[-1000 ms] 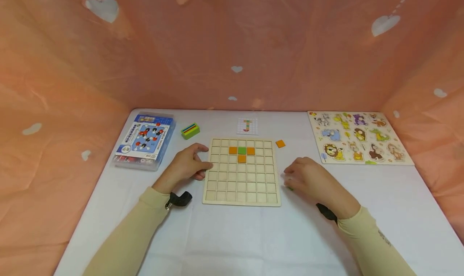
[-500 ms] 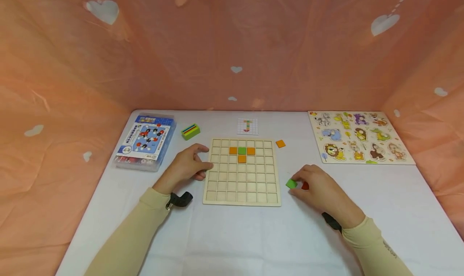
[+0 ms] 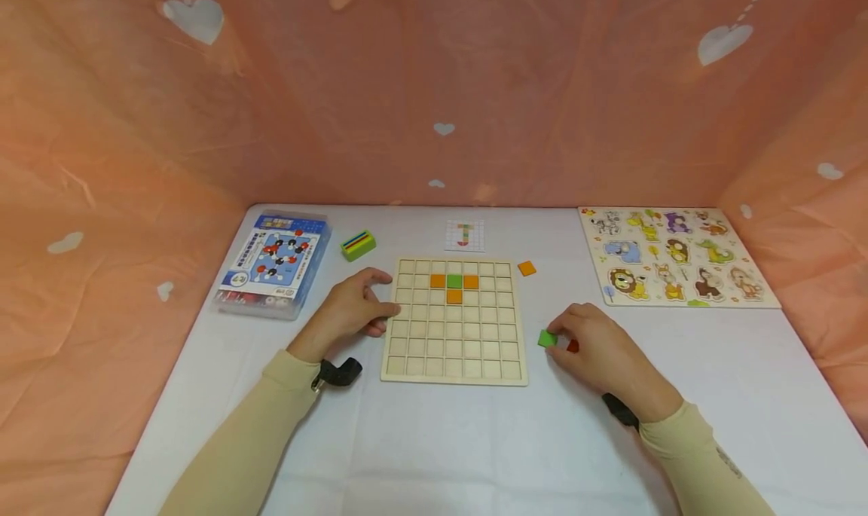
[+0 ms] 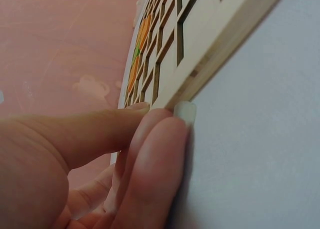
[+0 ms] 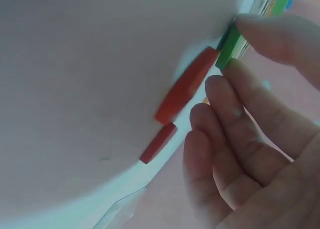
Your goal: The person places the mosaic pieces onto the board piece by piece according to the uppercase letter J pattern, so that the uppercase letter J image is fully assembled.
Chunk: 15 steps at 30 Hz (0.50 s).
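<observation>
A square wooden grid board [image 3: 451, 348] lies mid-table with a green tile [image 3: 454, 281] and several orange tiles set in its upper cells. My left hand [image 3: 344, 305] pinches the board's left edge, thumb on the rim and fingertips against the side, as the left wrist view shows. Right of the board, my right hand [image 3: 597, 346] holds a loose green square tile [image 5: 229, 46] between thumb and index finger, just over the table. Beneath that hand two red pieces [image 5: 186, 86] lie on the cloth, mostly covered in the head view. Another orange tile [image 3: 527, 268] lies beyond the board's upper right corner.
Behind the board lies a small pattern card [image 3: 464, 235]. A green block with coloured strips [image 3: 358, 245] and a boxed molecule set [image 3: 273, 265] stand at left. An animal puzzle board [image 3: 678, 258] occupies the back right. Pink curtain [image 3: 434, 87] encloses the table.
My right hand has shifted a little right and towards me; the green tile has come into view between its fingertips, with a red piece behind. The left hand stays put.
</observation>
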Available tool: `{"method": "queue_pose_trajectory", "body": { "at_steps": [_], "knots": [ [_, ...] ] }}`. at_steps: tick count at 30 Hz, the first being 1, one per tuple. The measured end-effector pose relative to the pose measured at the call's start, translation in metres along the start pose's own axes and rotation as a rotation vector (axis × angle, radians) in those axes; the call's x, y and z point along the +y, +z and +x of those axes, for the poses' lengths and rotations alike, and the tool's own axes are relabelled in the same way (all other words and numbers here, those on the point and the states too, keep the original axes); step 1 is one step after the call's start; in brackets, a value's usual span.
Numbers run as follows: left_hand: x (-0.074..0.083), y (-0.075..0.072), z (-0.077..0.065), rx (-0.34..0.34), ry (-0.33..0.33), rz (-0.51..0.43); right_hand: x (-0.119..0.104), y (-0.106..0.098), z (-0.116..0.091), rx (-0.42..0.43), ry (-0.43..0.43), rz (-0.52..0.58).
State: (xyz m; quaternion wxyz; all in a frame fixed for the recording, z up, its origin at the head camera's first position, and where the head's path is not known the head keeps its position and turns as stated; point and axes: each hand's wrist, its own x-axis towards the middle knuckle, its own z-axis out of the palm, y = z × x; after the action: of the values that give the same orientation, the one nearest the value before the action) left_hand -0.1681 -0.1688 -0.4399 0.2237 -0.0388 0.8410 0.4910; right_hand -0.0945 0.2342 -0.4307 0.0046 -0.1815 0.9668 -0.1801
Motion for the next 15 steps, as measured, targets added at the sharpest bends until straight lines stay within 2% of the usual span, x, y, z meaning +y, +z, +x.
{"method": "queue_pose_trajectory", "body": {
  "at_steps": [8, 15],
  "knots": [
    [-0.001, -0.001, 0.001, 0.005, 0.004, 0.001, -0.014, -0.001, 0.026, 0.008, -0.041, 0.026],
    [-0.001, 0.0, 0.0, 0.004, 0.005, -0.001, -0.046, 0.005, 0.059, -0.033, -0.082, 0.065]
  ]
}}
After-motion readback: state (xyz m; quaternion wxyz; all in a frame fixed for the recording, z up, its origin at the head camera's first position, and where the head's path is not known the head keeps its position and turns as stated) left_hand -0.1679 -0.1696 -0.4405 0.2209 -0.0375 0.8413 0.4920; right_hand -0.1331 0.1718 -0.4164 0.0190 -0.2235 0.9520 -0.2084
